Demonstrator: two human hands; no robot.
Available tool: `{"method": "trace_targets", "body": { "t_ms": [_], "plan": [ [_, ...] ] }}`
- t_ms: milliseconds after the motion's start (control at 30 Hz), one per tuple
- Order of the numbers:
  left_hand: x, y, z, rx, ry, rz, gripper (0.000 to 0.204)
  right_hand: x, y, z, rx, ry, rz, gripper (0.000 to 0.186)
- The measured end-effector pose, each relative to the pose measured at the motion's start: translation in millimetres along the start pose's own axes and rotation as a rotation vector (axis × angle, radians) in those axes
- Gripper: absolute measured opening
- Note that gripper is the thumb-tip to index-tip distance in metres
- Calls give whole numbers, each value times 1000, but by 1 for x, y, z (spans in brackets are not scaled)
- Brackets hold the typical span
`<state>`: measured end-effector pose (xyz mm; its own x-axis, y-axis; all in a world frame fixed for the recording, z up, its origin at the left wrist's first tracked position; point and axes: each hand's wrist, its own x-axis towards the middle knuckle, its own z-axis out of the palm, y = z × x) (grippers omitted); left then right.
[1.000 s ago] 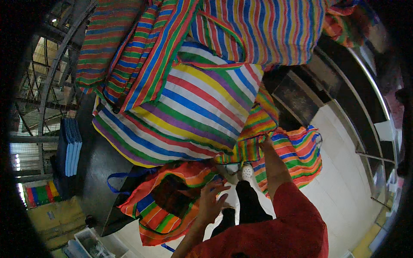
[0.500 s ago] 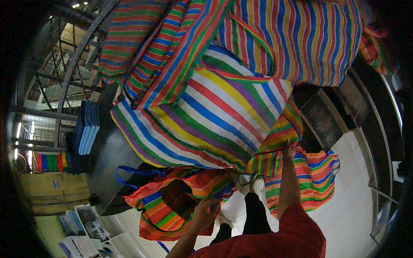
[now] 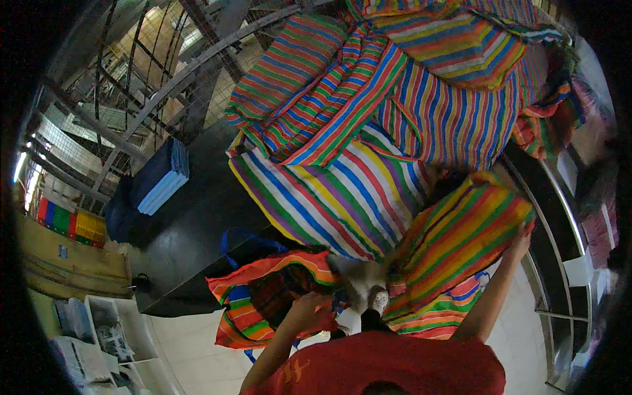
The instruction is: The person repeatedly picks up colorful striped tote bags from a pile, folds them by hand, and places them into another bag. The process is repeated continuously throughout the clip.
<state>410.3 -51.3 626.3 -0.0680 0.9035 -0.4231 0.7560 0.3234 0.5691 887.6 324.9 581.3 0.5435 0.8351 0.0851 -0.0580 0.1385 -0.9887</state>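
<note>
My right hand (image 3: 522,240) pinches the upper right corner of a striped bag (image 3: 461,237) in yellow, orange, green and red. It holds the bag up and spread out at the right. My left hand (image 3: 311,313) is closed on the near rim of an orange striped bag (image 3: 240,332) at the lower left. That bag gapes open, with a dark plaid fabric (image 3: 280,296) inside and a blue strap (image 3: 225,247) sticking up. Below the raised bag, another striped bag (image 3: 447,309) with orange, green and blue bands is partly covered.
Ahead, several striped bags (image 3: 447,115) lie heaped on a black table (image 3: 191,230), a white-striped bag (image 3: 329,197) nearest. Folded blue fabric (image 3: 161,181) is stacked at the left. White bins (image 3: 108,329) stand lower left, a black shelf rack (image 3: 559,263) at the right.
My right hand has swung right and outward, pulling the yellow-and-green striped bag out beside the heap and spreading it. My left hand stays at the orange striped bag. The view has turned.
</note>
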Motion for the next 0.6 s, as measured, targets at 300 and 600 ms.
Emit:
{"method": "trace_targets", "body": {
  "t_ms": [300,600],
  "plan": [
    [-63,-48,-55,-560,141,259,41,-150,-356,256,116,-476,-430,38],
    [-120,-123,-134,-967,604,343,48,-510,-356,418,-230,-1435,-1510,15]
  ]
}}
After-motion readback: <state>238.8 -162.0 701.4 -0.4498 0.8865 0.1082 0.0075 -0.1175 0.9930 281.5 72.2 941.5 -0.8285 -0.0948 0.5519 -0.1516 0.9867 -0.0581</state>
